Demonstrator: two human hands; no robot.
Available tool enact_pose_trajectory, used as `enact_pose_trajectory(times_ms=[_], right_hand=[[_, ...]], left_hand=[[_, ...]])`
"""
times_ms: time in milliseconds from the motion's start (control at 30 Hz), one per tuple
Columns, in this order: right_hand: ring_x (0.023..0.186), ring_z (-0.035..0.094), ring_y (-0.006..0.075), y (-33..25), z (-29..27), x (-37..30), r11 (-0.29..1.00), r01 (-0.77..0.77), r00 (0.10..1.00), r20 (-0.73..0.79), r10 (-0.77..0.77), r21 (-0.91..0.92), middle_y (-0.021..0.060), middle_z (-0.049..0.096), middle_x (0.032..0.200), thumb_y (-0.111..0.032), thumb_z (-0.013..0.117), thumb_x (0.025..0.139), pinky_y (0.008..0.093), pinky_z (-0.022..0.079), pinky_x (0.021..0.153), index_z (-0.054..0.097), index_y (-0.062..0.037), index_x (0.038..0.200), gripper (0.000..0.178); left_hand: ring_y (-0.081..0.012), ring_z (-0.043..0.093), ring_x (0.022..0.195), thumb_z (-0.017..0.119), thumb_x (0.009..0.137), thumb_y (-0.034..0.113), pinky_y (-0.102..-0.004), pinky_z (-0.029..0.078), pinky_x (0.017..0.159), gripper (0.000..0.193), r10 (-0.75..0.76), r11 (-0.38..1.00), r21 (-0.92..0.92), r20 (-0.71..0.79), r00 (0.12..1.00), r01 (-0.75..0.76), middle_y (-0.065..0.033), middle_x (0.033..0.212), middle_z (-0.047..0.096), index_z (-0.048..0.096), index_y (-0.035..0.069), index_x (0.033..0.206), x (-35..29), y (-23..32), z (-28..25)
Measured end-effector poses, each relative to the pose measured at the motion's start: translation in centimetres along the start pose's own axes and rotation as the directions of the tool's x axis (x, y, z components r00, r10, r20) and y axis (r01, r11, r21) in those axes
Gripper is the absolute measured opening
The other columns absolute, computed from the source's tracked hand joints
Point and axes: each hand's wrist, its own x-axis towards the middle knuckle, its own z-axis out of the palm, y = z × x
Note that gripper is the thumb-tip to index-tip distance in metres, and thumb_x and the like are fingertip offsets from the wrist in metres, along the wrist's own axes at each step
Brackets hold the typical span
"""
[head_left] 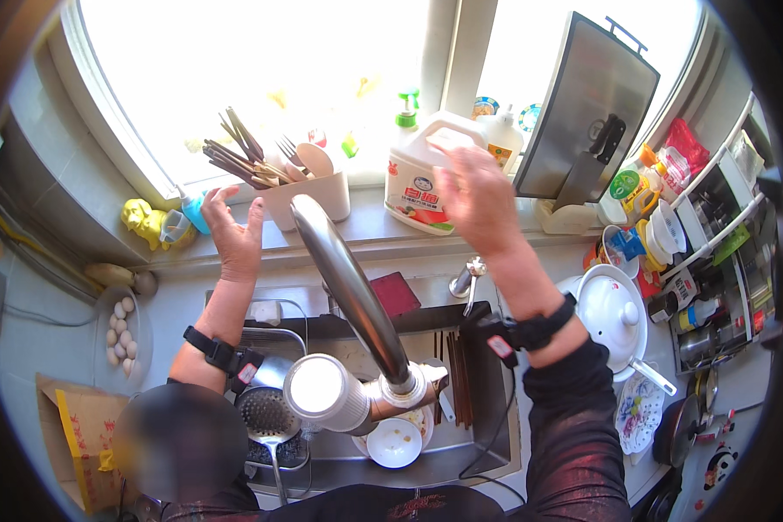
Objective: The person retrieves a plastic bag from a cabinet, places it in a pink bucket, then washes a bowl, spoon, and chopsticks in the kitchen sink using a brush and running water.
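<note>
My left hand (237, 228) is raised beside the beige utensil holder (326, 202) on the windowsill, thumb and fingers apart, with nothing in it. Wooden chopsticks (235, 161), a fork and a spoon stand in the holder. My right hand (480, 202) is in front of the right side of a large white detergent jug (409, 196). Its fingers are blurred and partly hidden, so I cannot tell whether they touch the jug. Below, between my forearms, the sink (487, 461) holds a white bowl (394, 442) and several chopsticks. A skimmer (265, 413) rests at the sink's left side.
The curved faucet (348, 287) rises between my arms. A cutting board (587, 96) and a knife (596, 157) stand at right. A white lidded pot (609, 304) sits on the right counter, near a bottle rack (713, 217). Eggs (120, 335) lie in a bowl at left.
</note>
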Motion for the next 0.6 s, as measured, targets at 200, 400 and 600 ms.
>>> enact_pose_trajectory(times_ms=[200, 400, 600], right_hand=[[0.067, 0.058, 0.0175, -0.2, -7.6, -7.5, 0.867, -0.402, 0.911, 0.226, 0.346, 0.295, 0.0108, 0.063, 0.101, 0.0, 0.058, 0.086, 0.0271, 0.049, 0.062, 0.061, -0.0048, 0.115, 0.029], [0.066, 0.057, 0.0174, -1.5, -13.6, -15.3, 0.858, -0.503, 0.843, 0.273, 0.463, 0.101, 0.012, 0.063, 0.1, 0.0, 0.057, 0.086, 0.0269, 0.048, 0.061, 0.063, -0.0031, 0.11, 0.025], [0.067, 0.057, 0.0146, -2.3, -16.6, -19.8, 0.769, -0.638, 0.749, 0.263, 0.608, 0.039, 0.0108, 0.063, 0.098, 0.001, 0.055, 0.086, 0.0247, 0.047, 0.061, 0.065, -0.0019, 0.105, 0.021]], left_hand=[[-0.0201, 0.049, 0.113, 0.07, 0.086, 0.025, -0.033, 0.042, 0.094, 0.073, -0.476, 0.638, -0.475, 0.376, 0.795, 0.606, -0.0119, 0.131, 0.046, 0.027, 0.008, 0.143, -0.5, -4.1, 3.6], [-0.019, 0.061, 0.085, 0.065, 0.086, 0.014, -0.034, 0.053, 0.068, 0.058, -0.595, 0.361, -0.431, 0.577, 0.56, 0.827, -0.0062, 0.103, 0.058, 0.036, 0.017, 0.136, 1.1, -7.7, 7.0], [-0.0255, 0.037, 0.127, 0.059, 0.079, 0.043, -0.0545, 0.036, 0.092, 0.061, -0.471, 0.327, -0.329, 0.756, 0.455, 0.886, -0.0048, 0.135, 0.045, 0.038, 0.019, 0.131, 2.2, -10.2, 8.1]])
